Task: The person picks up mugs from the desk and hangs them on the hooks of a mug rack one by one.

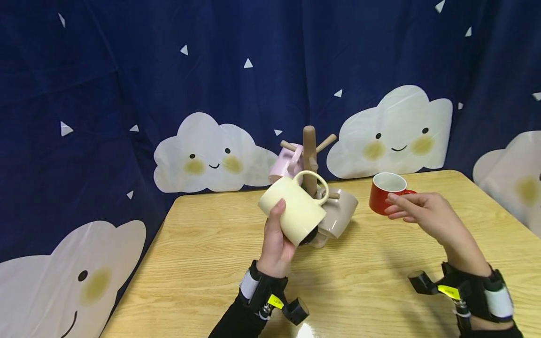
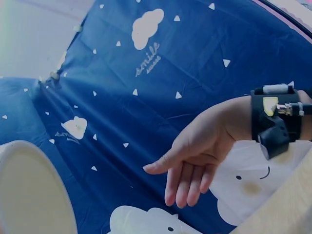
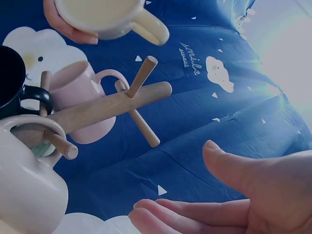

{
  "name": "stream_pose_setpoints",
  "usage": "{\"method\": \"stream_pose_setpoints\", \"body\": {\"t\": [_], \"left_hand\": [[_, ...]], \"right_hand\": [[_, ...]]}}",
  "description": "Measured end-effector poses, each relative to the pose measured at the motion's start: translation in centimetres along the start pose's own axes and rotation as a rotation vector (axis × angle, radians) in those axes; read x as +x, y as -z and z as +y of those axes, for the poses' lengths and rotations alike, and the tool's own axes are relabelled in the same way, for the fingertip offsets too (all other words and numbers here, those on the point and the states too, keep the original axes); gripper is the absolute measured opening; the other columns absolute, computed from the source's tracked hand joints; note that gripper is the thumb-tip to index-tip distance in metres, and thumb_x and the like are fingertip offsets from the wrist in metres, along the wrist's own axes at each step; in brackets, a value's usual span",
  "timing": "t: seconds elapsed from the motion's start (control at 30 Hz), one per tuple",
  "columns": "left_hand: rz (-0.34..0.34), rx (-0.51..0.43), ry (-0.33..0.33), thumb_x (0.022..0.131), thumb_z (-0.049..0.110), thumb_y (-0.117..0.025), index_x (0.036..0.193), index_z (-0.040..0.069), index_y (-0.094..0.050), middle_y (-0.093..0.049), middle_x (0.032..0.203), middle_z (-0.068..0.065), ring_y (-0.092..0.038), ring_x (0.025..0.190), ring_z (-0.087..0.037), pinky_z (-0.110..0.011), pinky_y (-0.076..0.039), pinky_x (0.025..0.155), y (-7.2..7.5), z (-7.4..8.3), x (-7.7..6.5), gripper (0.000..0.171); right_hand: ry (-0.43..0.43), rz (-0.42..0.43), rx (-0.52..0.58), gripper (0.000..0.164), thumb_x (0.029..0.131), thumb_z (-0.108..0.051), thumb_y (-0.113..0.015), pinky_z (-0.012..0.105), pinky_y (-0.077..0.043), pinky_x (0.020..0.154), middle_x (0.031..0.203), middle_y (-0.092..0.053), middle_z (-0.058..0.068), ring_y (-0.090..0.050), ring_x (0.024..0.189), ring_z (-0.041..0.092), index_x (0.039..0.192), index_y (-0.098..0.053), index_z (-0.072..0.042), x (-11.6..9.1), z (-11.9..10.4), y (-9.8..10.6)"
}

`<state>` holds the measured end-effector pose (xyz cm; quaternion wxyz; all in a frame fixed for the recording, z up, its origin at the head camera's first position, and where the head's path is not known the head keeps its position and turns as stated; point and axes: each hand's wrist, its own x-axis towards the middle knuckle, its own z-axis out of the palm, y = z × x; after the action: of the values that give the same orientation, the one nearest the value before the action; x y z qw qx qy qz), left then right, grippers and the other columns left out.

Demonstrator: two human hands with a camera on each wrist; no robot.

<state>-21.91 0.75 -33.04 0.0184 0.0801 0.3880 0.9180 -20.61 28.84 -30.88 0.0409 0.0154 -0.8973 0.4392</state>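
Observation:
My left hand (image 1: 276, 249) grips a pale yellow mug (image 1: 291, 209) by its body, thumb on the near side. The mug is tilted, its handle pointing up and right, and it overlaps the wooden mug tree (image 1: 309, 141) in the head view. My right hand (image 1: 427, 216) has its fingers extended and holds nothing, as the right wrist view shows. It overlaps a red mug (image 1: 378, 197) with a white inside, which stands upright on the table. On the tree hang a pink mug (image 3: 83, 97), a black mug (image 3: 10, 80) and a light beige mug (image 3: 31, 180).
The wooden table (image 1: 203, 263) reaches back to a dark blue curtain (image 1: 253, 28) with white clouds and small triangles. Bare wooden pegs (image 3: 144, 127) stick out near the tree's top. Each wrist wears a black strap with a small camera (image 1: 296, 311).

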Motion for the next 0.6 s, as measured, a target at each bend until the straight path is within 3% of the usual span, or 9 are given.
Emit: {"method": "stream_pose_setpoints", "body": {"t": [0.3, 0.43, 0.6], "left_hand": [[0.105, -0.066, -0.006, 0.084, 0.035, -0.051, 0.127, 0.013, -0.042, -0.055, 0.111, -0.002, -0.056, 0.099, -0.015, -0.031, -0.046, 0.085, -2.8, -0.6, 2.2, 0.049], [0.14, -0.072, 0.012, 0.083, 0.036, -0.055, 0.125, 0.013, -0.046, -0.057, 0.109, -0.002, -0.058, 0.097, -0.015, -0.032, -0.047, 0.084, -3.4, -1.2, 2.9, 0.049], [0.156, -0.099, -0.017, 0.082, 0.032, -0.058, 0.124, 0.011, -0.047, -0.059, 0.108, -0.003, -0.06, 0.095, -0.015, -0.033, -0.05, 0.082, -3.7, -1.9, 3.6, 0.048]], "right_hand": [[0.003, -0.004, -0.015, 0.053, 0.094, -0.044, -0.047, 0.015, -0.049, 0.066, 0.084, -0.073, 0.004, -0.06, 0.075, -0.01, 0.102, -0.066, 0.005, 0.1, 0.0, 0.0], [0.01, -0.017, -0.035, 0.052, 0.094, -0.043, -0.047, 0.017, -0.05, 0.066, 0.085, -0.072, 0.006, -0.061, 0.074, -0.008, 0.104, -0.066, 0.004, 0.1, -0.1, -0.3], [0.022, -0.037, -0.046, 0.052, 0.094, -0.043, -0.047, 0.02, -0.05, 0.066, 0.089, -0.072, 0.01, -0.064, 0.075, -0.004, 0.106, -0.064, 0.005, 0.1, -0.2, -0.7]]}}
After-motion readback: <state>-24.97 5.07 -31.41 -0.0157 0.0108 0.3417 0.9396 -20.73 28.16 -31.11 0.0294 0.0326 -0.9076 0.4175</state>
